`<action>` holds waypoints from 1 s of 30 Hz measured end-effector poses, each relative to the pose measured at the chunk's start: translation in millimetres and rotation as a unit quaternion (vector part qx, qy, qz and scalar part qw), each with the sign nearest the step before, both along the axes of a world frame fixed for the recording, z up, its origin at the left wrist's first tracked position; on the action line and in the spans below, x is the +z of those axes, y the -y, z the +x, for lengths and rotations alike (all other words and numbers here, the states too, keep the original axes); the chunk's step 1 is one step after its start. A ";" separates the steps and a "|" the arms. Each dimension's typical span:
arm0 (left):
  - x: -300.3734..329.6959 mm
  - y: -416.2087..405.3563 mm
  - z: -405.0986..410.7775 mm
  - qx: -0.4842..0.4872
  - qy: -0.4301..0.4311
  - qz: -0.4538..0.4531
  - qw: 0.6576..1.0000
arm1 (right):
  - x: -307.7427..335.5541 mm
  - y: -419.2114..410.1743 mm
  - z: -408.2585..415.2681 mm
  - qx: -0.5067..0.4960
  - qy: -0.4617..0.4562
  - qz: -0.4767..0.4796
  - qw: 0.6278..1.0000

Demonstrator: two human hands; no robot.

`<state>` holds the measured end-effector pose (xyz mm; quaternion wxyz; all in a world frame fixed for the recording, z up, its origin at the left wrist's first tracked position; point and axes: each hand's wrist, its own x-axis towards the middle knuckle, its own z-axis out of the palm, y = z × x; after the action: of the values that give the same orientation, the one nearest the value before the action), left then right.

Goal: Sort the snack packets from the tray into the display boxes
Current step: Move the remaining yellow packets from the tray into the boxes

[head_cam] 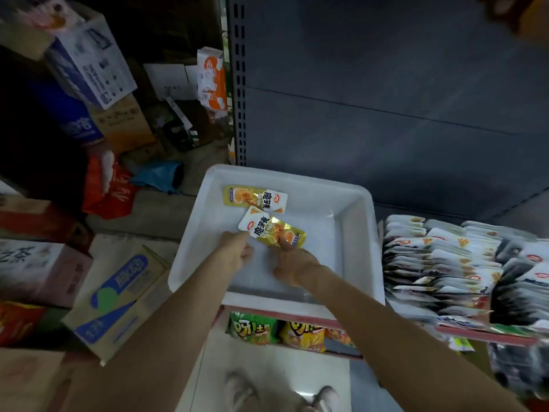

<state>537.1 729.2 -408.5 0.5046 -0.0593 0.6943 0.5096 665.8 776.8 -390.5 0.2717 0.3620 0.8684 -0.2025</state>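
A white plastic tray (350,221) sits on the shelf in front of me. Two gold-and-white snack packets lie in it. The far packet (255,199) lies flat near the tray's back left. The near packet (271,231) is held at both ends: my left hand (237,251) pinches its white left corner, and my right hand (292,260) presses a finger on its gold end. To the right, display boxes (451,263) stand packed with several rows of white and dark snack packets.
A grey shelf back panel (386,99) rises behind the tray, with a perforated upright (237,84) at its left. Cardboard cartons (118,295) and bags crowd the floor on the left. Green and yellow chip bags (279,331) sit on the lower shelf.
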 end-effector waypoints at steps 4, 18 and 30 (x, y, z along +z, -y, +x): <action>-8.4 -10.2 8.0 0.033 -0.001 -0.001 0.999 | 4.9 4.6 12.7 0.010 -0.019 -0.023 1.000; 73.0 -12.1 75.7 -0.255 -0.413 0.197 0.852 | 75.7 -28.0 87.7 -0.232 -0.403 0.011 0.885; 121.7 -64.9 173.3 -0.254 -0.478 0.338 0.770 | 126.2 -71.9 193.6 -0.259 -0.533 0.107 0.799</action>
<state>710.4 794.1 -286.7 0.2064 0.5445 0.6188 0.5272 859.4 848.8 -264.3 -0.3367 0.4354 0.7659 -0.3324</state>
